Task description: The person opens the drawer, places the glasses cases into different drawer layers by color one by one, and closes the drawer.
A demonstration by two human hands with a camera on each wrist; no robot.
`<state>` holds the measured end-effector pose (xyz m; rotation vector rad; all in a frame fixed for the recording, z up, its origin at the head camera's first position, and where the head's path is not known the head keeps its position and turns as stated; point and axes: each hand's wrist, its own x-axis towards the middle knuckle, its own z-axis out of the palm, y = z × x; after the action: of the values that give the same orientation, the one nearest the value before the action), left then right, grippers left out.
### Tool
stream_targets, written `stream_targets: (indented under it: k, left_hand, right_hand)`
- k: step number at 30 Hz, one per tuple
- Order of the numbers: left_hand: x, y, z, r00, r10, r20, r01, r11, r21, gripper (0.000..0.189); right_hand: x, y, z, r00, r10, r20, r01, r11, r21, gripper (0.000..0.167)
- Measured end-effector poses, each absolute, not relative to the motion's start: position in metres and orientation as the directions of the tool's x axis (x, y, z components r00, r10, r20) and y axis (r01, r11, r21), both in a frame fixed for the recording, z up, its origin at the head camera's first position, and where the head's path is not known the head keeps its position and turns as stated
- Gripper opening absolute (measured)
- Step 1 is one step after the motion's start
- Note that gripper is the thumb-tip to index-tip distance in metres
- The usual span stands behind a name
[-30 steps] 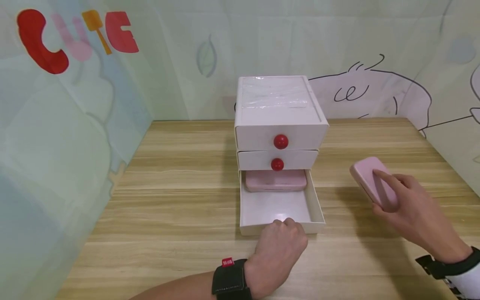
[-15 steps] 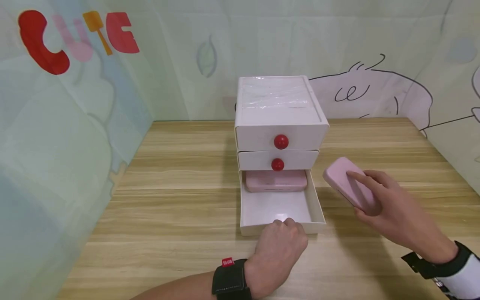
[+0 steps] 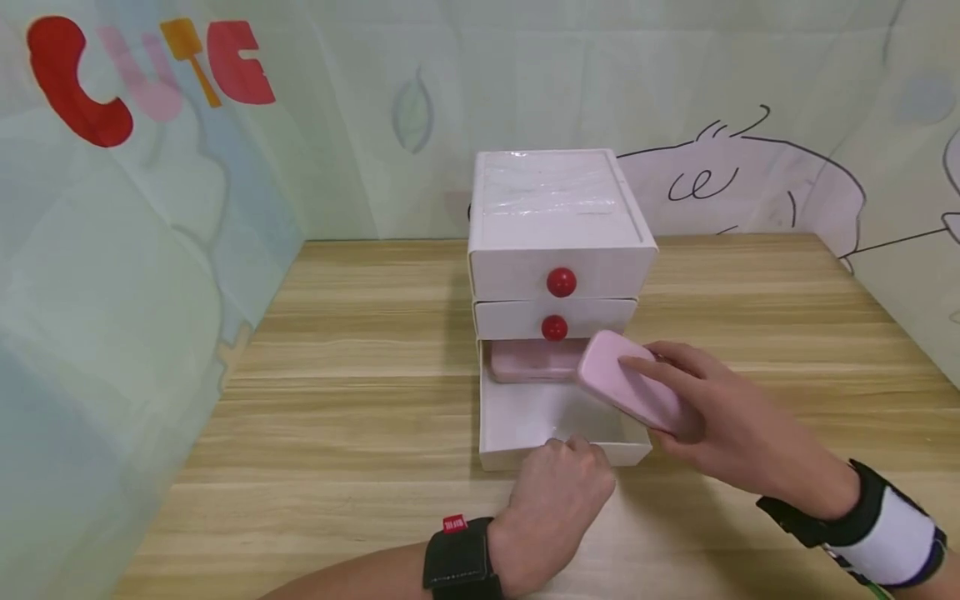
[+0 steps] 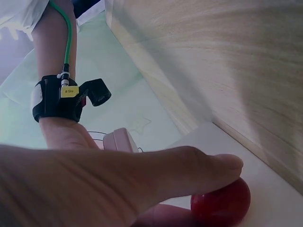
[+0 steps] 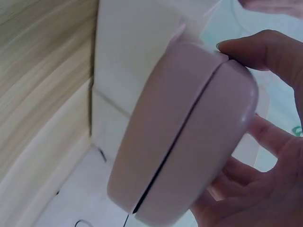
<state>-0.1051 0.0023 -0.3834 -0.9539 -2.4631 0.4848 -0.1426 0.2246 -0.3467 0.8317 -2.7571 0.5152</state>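
Observation:
My right hand [image 3: 731, 425] grips a pink glasses case [image 3: 633, 387], thumb on one side and fingers on the other. It is tilted and overlaps the right part of the pulled-out bottom drawer [image 3: 521, 421]. A dark seam runs along the case's side in the right wrist view. A second pink case [image 3: 525, 360] lies at the back of that drawer, partly hidden. At the drawer's front is my left hand [image 3: 557, 508], its thumb and a finger pinching a red round knob [image 4: 221, 204] in the left wrist view.
The white drawer cabinet [image 3: 551, 200] stands on a wood-grain table [image 3: 360, 400]. Its two upper drawers are closed, each with a red knob [image 3: 561, 282]. Printed cloth walls [image 3: 360, 125] rise behind and to the sides.
My right hand has carried the pink glasses case leftward, from the table's right side to over the drawer. My left hand stays in place at the drawer front.

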Motion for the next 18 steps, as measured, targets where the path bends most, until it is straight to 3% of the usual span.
stream_targets:
  k: [6,18]
  left_hand:
    - [-0.105,0.002,-0.384,-0.646,0.694,0.318,0.540,0.710,-0.452,0.012]
    - [-0.104,0.002,-0.381,-0.661,0.703,0.262,0.543,0.690,-0.479,0.009]
  right_hand:
    - [-0.148,0.209,-0.345,-0.767,-0.575,0.284,-0.639,0.725,-0.258,0.085]
    - [-0.167,0.176,-0.342,-0.682,-0.682,0.264,-0.730,0.659,-0.182,0.080]
